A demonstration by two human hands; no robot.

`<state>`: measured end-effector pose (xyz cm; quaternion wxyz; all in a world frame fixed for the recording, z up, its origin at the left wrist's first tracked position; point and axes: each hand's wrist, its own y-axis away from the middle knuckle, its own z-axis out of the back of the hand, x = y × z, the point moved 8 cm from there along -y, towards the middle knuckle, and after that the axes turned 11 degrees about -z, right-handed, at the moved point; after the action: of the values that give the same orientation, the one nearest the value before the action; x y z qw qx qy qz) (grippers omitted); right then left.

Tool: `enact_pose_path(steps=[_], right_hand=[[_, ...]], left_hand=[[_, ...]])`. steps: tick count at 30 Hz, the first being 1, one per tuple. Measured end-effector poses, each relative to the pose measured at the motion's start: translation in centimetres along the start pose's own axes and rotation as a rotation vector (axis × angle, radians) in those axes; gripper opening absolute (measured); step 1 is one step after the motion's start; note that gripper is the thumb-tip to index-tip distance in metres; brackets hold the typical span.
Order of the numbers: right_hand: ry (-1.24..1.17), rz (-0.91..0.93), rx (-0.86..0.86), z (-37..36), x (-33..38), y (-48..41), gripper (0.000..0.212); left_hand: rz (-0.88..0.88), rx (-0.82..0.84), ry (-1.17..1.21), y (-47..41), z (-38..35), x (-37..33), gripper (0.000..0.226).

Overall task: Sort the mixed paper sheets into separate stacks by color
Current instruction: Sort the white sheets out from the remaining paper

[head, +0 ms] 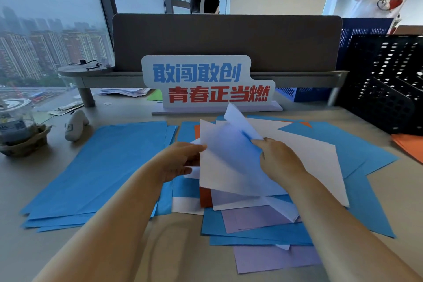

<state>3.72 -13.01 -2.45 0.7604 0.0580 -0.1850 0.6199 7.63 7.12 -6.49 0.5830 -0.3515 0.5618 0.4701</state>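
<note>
Mixed sheets (251, 218) beside blue stack (103, 167)

On the desk (68, 247), a paper stack (103, 167) lies left of the mixed pile (263, 220); a slogan sign (206, 82) stands behind, a mesh file rack (389, 89) to the right.

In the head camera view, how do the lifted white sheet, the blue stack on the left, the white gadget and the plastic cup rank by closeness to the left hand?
1. White sheet: held by the left hand at its edge.
2. Blue stack: just left of the hand.
3. White gadget: farther left and back.
4. Plastic cup: far left of the desk.
</note>
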Motion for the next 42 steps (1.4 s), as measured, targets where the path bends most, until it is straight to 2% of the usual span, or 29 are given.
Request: enact_pose_path(steps=[2, 4, 7, 10, 12, 14, 16, 17, 18, 19, 20, 21, 22, 23, 24, 26, 28, 34, 39, 42], right_hand=[[-0.013, -0.015, -0.062, 0.7, -0.2, 0.0, 0.054], [0.002, -0.038, -0.113, 1.3, -0.6, -0.1, 0.054], [0.03, 0.003, -0.164, 1.8, -0.1, 0.0, 0.043], [-0.072, 0.203, -0.14, 2.0, 2.0, 1.4, 0.039], [-0.044, 0.329, 0.021, 1.1, 3.7, 2.6, 0.057], [0.068, 0.379, 0.151, -0.5, 4.6, 3.3, 0.068], [0.101, 0.354, 0.095, -0.6, 4.5, 2.8, 0.047], [0.091, 0.301, 0.02, 0.0, 3.9, 2.2, 0.036], [0.084, 0.239, -0.059, 0.6, 3.2, 1.7, 0.035], [0.093, 0.183, -0.113, 1.0, 2.5, 1.3, 0.04], [0.115, 0.139, -0.145, 1.3, 1.9, 1.1, 0.046], [0.137, 0.108, -0.174, 1.6, 1.5, 1.0, 0.049], [0.157, 0.089, -0.201, 1.9, 1.4, 1.0, 0.049], [0.176, 0.073, -0.202, 2.0, 1.3, 1.0, 0.049], [0.202, 0.062, -0.173, 1.7, 1.4, 0.9, 0.048], [0.264, 0.057, -0.041, 0.1, 1.4, 0.8, 0.046], [0.305, 0.049, 0.073, -1.4, 1.5, 1.0, 0.042], [0.326, -0.113, -0.064, 0.1, 0.3, 0.6, 0.04], [0.382, -0.129, 0.053, -1.6, -0.3, 0.2, 0.04], [0.402, -0.136, 0.089, -2.3, -0.6, -0.1, 0.039]], left_hand=[[-0.014, 0.073, -0.195, 0.3, -1.2, -0.2, 0.021], [-0.044, 0.067, -0.302, 0.2, -1.7, -0.4, 0.02], [-0.05, -0.057, -0.263, -0.1, -1.0, -0.4, 0.013], [0.017, -0.239, 0.052, -0.2, 0.7, 0.6, 0.012], [0.052, -0.315, 0.332, -0.4, 1.4, 1.4, 0.019], [0.017, -0.284, 0.601, -0.7, 1.4, 1.0, 0.027], [-0.092, -0.168, 0.795, -1.0, 0.9, -0.4, 0.043], [-0.137, -0.132, 0.771, -1.1, 0.8, -0.8, 0.049], [-0.173, -0.135, 0.609, -1.1, 0.7, -1.0, 0.052], [-0.197, -0.138, 0.306, -1.1, 0.7, -1.0, 0.05], [-0.206, -0.134, -0.106, -1.0, 0.6, -1.0, 0.048], [-0.186, -0.101, -0.539, -1.1, 0.4, -0.8, 0.051], [-0.146, -0.03, -0.869, -1.3, 0.0, -0.1, 0.061], [-0.099, 0.063, -1.064, -1.4, -0.4, 0.8, 0.077], [-0.063, 0.15, -1.146, -1.2, -0.9, 1.5, 0.092], [-0.068, 0.209, -1.126, -0.8, -1.3, 1.7, 0.102], [-0.15, 0.152, -1.037, -0.8, -1.2, 0.8, 0.093], [-0.243, 0.071, -1.034, -0.9, -0.9, -0.2, 0.081], [-0.273, 0.108, -0.996, -1.8, -2.8, -0.8, 0.057], [-0.193, 0.139, -0.931, -2.8, -3.6, -0.7, 0.049]])
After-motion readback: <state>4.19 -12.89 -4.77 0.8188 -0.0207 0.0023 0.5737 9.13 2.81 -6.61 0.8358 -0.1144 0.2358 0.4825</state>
